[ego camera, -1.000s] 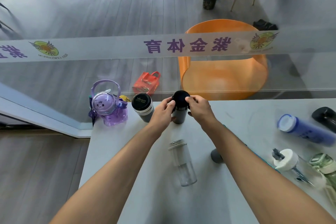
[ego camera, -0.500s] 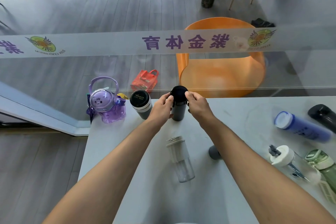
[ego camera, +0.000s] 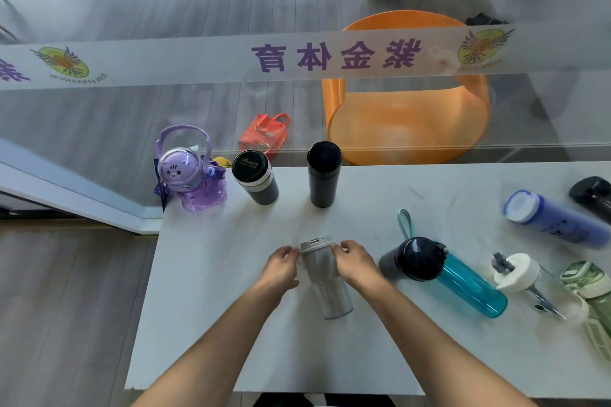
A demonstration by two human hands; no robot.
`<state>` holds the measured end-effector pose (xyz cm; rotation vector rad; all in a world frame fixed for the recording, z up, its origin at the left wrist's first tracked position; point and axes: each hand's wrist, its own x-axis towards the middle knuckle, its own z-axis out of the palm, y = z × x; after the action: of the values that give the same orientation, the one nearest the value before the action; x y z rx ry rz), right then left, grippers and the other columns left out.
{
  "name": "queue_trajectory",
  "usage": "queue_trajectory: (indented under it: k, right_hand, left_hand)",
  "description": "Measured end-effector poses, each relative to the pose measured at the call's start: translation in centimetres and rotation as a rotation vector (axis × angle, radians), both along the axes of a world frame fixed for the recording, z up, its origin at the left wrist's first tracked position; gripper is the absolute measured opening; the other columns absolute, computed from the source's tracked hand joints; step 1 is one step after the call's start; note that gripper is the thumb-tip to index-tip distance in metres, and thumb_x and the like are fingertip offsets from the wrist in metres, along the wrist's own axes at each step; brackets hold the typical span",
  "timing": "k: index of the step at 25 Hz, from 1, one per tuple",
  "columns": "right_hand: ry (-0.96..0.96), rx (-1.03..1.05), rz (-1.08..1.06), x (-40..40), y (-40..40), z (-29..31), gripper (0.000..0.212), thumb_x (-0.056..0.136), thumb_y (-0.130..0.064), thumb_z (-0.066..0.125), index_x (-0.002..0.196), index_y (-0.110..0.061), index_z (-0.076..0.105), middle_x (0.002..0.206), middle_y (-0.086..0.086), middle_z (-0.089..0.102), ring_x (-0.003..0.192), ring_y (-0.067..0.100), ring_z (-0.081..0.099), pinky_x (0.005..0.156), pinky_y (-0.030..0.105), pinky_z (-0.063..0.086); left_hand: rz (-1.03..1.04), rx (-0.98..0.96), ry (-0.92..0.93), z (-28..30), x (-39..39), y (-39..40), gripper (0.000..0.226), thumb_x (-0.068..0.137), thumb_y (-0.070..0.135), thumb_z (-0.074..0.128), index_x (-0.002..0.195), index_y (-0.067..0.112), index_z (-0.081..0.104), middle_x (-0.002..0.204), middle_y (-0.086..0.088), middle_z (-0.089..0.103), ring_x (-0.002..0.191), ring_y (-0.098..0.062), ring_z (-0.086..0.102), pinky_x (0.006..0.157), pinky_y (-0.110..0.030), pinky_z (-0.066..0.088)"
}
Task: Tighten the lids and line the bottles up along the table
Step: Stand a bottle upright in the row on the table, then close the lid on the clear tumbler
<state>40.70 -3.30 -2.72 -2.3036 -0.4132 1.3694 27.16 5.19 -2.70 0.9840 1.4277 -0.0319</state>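
Observation:
A clear bottle with a pale grey lid lies on the white table, lid pointing away from me. My left hand presses its left side near the lid and my right hand wraps its right side. Along the far edge stand a purple cat-faced bottle, a dark flask with a silver band and a black flask. To the right lie a teal bottle with a black lid, a blue bottle, a white-lidded clear bottle, a green bottle and a black bottle.
A glass wall with a printed band rises right behind the table's far edge. Beyond it are an orange chair and a red bag on the floor. The table's left edge drops off beside the purple bottle.
Both hands have let go of the black flask, which stays upright in the row, and have pulled back toward me onto the clear bottle. The teal bottle now shows.

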Motion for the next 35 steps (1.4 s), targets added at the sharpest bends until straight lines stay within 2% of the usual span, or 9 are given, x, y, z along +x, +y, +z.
queue_trajectory:
  k: [3,7,11,16,20,23,25,32,35]
  right_hand:
    - [0.026,0.052,-0.011,0.0,0.1,-0.3,0.046,0.099,-0.04,0.043,0.133,-0.014,0.059,0.138,0.009,0.061,0.125,0.028,0.056,0.101,0.034,0.043]
    - [0.019,0.083,-0.036,0.2,0.2,0.5,0.045,0.098,-0.044,0.045,0.129,-0.016,0.06,0.133,0.009,0.063,0.122,0.028,0.057,0.095,0.032,0.042]
    - [-0.003,0.019,-0.083,0.4,0.8,1.1,0.049,0.097,-0.047,0.044,0.122,-0.008,0.06,0.125,0.014,0.065,0.114,0.032,0.059,0.085,0.033,0.042]
    - [0.072,0.007,-0.227,0.3,1.1,0.6,0.053,0.095,-0.045,0.047,0.122,-0.002,0.065,0.125,0.018,0.066,0.115,0.035,0.061,0.098,0.038,0.048]
    - [0.042,0.071,-0.294,0.0,0.3,1.6,0.051,0.094,-0.051,0.049,0.111,-0.006,0.065,0.108,0.011,0.065,0.1,0.03,0.061,0.088,0.037,0.049]
    - [-0.016,0.158,-0.337,-0.4,-1.0,2.7,0.043,0.091,-0.051,0.056,0.094,-0.009,0.065,0.094,0.008,0.064,0.089,0.027,0.059,0.088,0.04,0.052]
    - [-0.06,0.207,-0.331,-1.0,-1.8,3.4,0.04,0.084,-0.046,0.065,0.095,-0.008,0.065,0.096,0.009,0.07,0.088,0.027,0.064,0.091,0.045,0.056]
    - [-0.237,0.294,-0.189,1.3,-1.8,7.6,0.028,0.084,-0.027,0.068,0.1,-0.005,0.068,0.099,0.014,0.074,0.094,0.034,0.07,0.09,0.045,0.057]
    - [-0.287,0.288,-0.073,4.0,-1.2,9.9,0.026,0.087,-0.024,0.066,0.095,0.001,0.072,0.094,0.017,0.075,0.089,0.034,0.071,0.079,0.038,0.057]
  left_hand:
    - [0.037,-0.052,-0.079,0.3,0.7,-0.9,0.034,0.101,0.033,0.046,0.124,0.01,0.055,0.103,-0.008,0.061,0.083,-0.025,0.06,0.074,-0.035,0.053]
    - [0.059,0.013,-0.1,1.1,1.3,-1.6,0.029,0.101,0.033,0.046,0.126,0.021,0.054,0.12,-0.007,0.061,0.106,-0.025,0.062,0.084,-0.042,0.056]
    - [0.022,0.008,-0.09,2.5,1.7,-2.0,0.03,0.099,0.033,0.047,0.127,0.022,0.047,0.114,-0.003,0.057,0.107,-0.025,0.056,0.09,-0.046,0.055]
    - [-0.008,-0.155,-0.159,2.2,2.0,-1.4,0.028,0.098,0.031,0.045,0.112,0.017,0.064,0.107,-0.004,0.067,0.097,-0.025,0.064,0.091,-0.045,0.054]
    - [0.03,-0.049,-0.201,2.8,1.1,-2.1,0.028,0.1,0.03,0.044,0.122,0.017,0.055,0.109,-0.001,0.066,0.103,-0.021,0.064,0.094,-0.047,0.053]
    - [0.111,0.049,-0.264,3.6,-0.2,-2.9,0.026,0.099,0.028,0.05,0.12,0.013,0.054,0.114,-0.005,0.064,0.106,-0.021,0.064,0.085,-0.042,0.057]
    - [0.124,0.128,-0.307,3.9,-0.7,-3.7,0.026,0.096,0.026,0.058,0.118,0.012,0.056,0.115,-0.007,0.065,0.107,-0.021,0.064,0.08,-0.039,0.058]
    - [0.042,0.245,-0.339,6.6,1.5,-3.4,0.018,0.096,0.013,0.057,0.114,0.01,0.055,0.112,-0.009,0.068,0.102,-0.022,0.066,0.091,-0.043,0.057]
    - [0.038,0.26,-0.371,7.8,3.5,-2.6,0.022,0.096,0.009,0.055,0.118,0.009,0.054,0.114,-0.011,0.068,0.106,-0.025,0.065,0.093,-0.044,0.056]
